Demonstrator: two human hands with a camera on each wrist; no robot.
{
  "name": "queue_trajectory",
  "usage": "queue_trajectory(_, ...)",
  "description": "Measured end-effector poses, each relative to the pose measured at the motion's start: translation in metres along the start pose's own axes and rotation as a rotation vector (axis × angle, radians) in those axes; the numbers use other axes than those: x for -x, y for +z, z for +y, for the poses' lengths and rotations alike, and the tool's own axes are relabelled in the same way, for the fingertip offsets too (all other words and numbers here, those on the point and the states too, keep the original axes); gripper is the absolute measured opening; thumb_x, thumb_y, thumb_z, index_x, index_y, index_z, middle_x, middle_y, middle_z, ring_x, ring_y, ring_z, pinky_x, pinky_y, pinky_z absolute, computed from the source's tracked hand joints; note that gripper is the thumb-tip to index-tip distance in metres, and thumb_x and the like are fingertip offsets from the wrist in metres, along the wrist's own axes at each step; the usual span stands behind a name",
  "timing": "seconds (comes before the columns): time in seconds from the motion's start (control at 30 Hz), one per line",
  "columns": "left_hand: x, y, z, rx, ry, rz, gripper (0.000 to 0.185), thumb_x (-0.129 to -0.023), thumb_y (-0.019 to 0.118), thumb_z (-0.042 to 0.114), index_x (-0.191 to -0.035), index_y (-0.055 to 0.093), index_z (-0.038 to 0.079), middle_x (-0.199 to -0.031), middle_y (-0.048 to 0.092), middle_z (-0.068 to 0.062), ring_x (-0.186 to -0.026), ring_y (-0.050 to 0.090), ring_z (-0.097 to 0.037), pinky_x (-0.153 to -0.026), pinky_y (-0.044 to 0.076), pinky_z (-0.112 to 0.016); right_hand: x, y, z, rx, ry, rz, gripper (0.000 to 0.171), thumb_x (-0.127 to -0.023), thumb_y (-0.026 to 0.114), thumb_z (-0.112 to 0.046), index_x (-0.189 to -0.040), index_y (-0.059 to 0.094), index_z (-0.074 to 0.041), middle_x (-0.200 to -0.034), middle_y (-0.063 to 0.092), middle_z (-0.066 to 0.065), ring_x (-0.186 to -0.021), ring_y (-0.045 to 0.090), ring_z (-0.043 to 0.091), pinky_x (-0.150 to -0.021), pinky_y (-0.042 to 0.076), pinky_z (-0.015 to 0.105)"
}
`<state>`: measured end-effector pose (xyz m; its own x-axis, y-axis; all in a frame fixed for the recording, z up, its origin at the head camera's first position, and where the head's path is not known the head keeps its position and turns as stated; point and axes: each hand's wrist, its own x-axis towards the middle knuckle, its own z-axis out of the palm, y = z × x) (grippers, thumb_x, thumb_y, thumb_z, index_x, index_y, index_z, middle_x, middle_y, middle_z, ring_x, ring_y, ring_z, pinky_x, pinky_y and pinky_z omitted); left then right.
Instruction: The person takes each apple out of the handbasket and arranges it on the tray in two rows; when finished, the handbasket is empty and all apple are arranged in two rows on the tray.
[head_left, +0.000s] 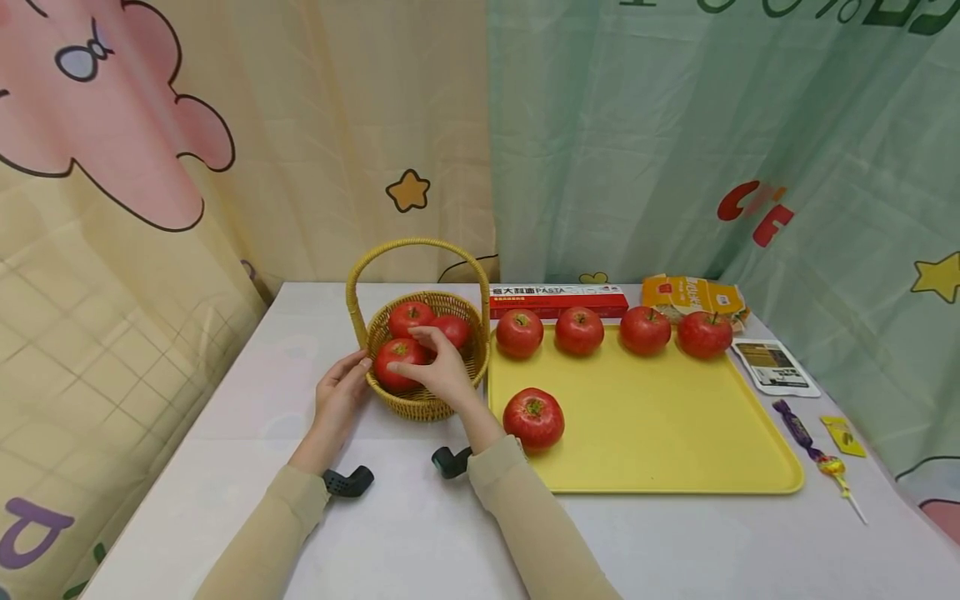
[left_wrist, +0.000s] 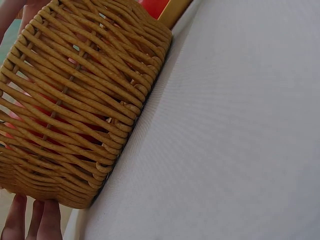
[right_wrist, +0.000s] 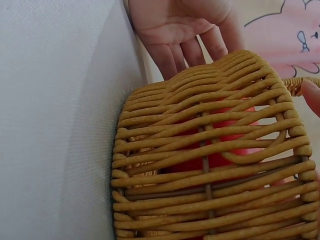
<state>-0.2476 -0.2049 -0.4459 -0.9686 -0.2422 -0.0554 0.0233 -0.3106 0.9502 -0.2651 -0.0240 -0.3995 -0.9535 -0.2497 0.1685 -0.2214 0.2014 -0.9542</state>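
Note:
In the head view, a wicker basket (head_left: 420, 408) with a tall arched handle stands on the table with three red apples inside. My right hand (head_left: 447, 372) reaches over its rim, thumb and fingers spread around the front apple (head_left: 392, 354). Behind that one lie another apple (head_left: 410, 315) and a third (head_left: 455, 330), partly covered by my fingers. At the basket's left side, my left hand (head_left: 339, 408) touches the wall near the rim with its fingertips. The right wrist view shows the left hand's fingers (right_wrist: 192, 50) extended along the far side of the weave, their tips hidden.
Right of the basket lies a yellow tray (head_left: 645, 425) with one apple (head_left: 533, 419) near its left edge and several along its back. Behind it are a red pasta box (head_left: 558, 300) and an orange packet (head_left: 693, 296). A white pouch (head_left: 776, 367), wrapped candy (head_left: 793, 423) and lollipop (head_left: 834, 468) lie rightward.

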Motion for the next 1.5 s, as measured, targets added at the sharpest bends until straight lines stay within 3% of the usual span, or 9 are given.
queue_trajectory(0.27, 0.000, -0.001, 0.001, -0.017, -0.012, -0.003, 0.045, -0.090, 0.065, 0.022, -0.129, 0.053, 0.003, -0.116, 0.056, 0.004, -0.099, 0.057, -0.007, -0.086, 0.047, -0.019, -0.004, 0.001, -0.002, 0.041, 0.070, -0.015, 0.060, -0.074, 0.080, -0.035, -0.126, 0.053, -0.024, -0.132, 0.052, -0.005, -0.125, 0.043, 0.015, -0.104, 0.035, 0.040)
queue_trajectory(0.97, 0.000, -0.001, 0.001, -0.010, -0.023, -0.003, 0.048, -0.090, 0.065, 0.022, -0.130, 0.051, 0.002, -0.119, 0.055, 0.001, -0.098, 0.057, -0.007, -0.085, 0.048, -0.019, -0.011, 0.008, -0.001, 0.084, 0.086, -0.046, 0.059, -0.074, 0.080, -0.033, -0.125, 0.055, -0.019, -0.130, 0.051, 0.002, -0.118, 0.047, 0.022, -0.098, 0.041, 0.042)
queue_trajectory(1.5, -0.001, 0.000, 0.000, 0.015, -0.003, 0.003, 0.032, -0.090, 0.065, 0.019, -0.119, 0.060, 0.009, -0.112, 0.058, 0.004, -0.095, 0.059, -0.007, -0.084, 0.049, -0.020, -0.015, 0.011, 0.000, 0.176, 0.134, -0.047, 0.060, -0.074, 0.081, -0.028, -0.125, 0.053, -0.014, -0.130, 0.049, 0.006, -0.119, 0.046, 0.024, -0.098, 0.042, 0.042)
